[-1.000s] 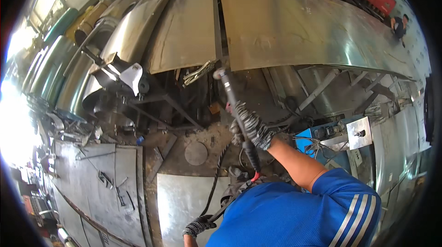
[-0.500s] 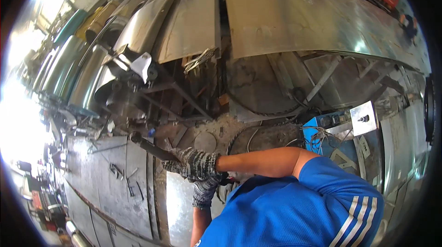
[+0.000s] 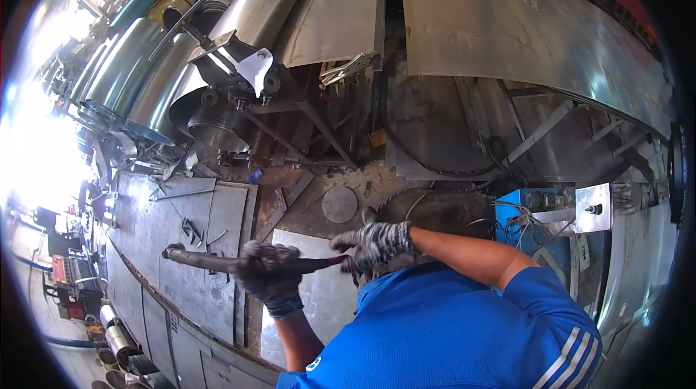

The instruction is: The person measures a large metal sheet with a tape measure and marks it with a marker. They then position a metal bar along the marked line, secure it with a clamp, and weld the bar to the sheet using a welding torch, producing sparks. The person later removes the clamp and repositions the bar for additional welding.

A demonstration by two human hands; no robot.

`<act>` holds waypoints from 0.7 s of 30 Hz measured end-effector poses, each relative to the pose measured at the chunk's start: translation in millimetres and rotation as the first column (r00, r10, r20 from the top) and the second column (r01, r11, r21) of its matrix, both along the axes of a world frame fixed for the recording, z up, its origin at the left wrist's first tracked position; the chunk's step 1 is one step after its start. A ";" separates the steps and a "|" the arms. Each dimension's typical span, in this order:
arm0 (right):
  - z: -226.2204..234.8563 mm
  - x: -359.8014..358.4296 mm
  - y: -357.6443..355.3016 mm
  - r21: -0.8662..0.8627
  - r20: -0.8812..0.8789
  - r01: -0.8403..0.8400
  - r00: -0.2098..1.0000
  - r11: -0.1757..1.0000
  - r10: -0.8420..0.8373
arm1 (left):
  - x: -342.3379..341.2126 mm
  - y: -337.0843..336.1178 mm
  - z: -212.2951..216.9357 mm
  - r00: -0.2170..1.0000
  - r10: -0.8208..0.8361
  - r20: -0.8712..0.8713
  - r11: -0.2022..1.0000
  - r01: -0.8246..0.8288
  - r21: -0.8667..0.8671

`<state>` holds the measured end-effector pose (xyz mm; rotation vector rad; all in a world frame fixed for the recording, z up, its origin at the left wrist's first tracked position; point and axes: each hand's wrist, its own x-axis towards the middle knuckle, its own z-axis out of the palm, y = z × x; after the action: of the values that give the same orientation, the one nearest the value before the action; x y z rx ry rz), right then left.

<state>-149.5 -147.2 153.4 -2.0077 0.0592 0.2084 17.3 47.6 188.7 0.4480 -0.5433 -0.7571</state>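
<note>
My left hand (image 3: 271, 276), in a grey-and-black knit glove, is closed around a long dark rod-like tool (image 3: 199, 260). This tool lies roughly level, with a rounded end at the left and a reddish part at the right; its exact kind I cannot make out. By that reddish end is my right hand (image 3: 377, 245), gloved alike and blurred at the fingers. Those fingers stretch leftward, apart, just above the tool, and whether the thumb touches it is unclear. Beneath the left hand and tool lies a bright metal sheet (image 3: 319, 295).
A steel-topped table (image 3: 163, 218) at the left carries a few small tools. Large sheets (image 3: 529, 26) rest on a frame at the far side, and rolled sheets (image 3: 119, 70) stand far left. A blue machine (image 3: 511, 211) with cables is at the right; a round metal disc (image 3: 339, 204) lies ahead.
My hands, together on the tool before, have drawn apart: the right has moved to the right, toward the reddish end. The tool has swung down to nearly level. The head view has shifted.
</note>
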 end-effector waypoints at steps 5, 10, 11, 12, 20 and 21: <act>-25.5 57.6 -9.7 -0.212 -0.069 -0.119 0.992 0.970 0.107 | 50.7 -26.8 75.6 0.999 0.042 -0.001 0.959 -0.040 -0.282; -61.0 132.4 -57.1 -0.231 -0.193 -0.323 0.940 0.918 0.282 | 132.9 -40.4 129.4 0.995 0.097 0.019 0.874 -0.075 -0.479; -71.8 144.7 -60.7 -0.281 -0.149 -0.312 0.948 0.908 0.280 | 153.2 -43.9 134.6 0.988 0.144 0.050 0.857 -0.099 -0.505; -92.7 160.1 -63.3 -0.167 -0.015 -0.314 0.949 0.935 0.316 | 171.1 -46.3 141.5 0.980 0.182 0.086 0.859 -0.116 -0.498; -4.9 270.1 -65.8 -0.200 -0.016 -0.016 1.000 0.980 0.013 | 294.8 -104.5 214.1 0.842 0.287 0.456 0.925 -0.119 -0.362; -40.9 284.1 -74.2 0.182 0.173 0.171 0.964 0.968 -0.203 | 306.3 -126.8 230.3 0.825 0.294 0.482 0.926 -0.121 -0.357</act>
<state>134.7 -221.3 112.5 -1.8344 0.1068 -0.0980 323.6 -79.3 419.1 0.4107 -1.0990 -0.3102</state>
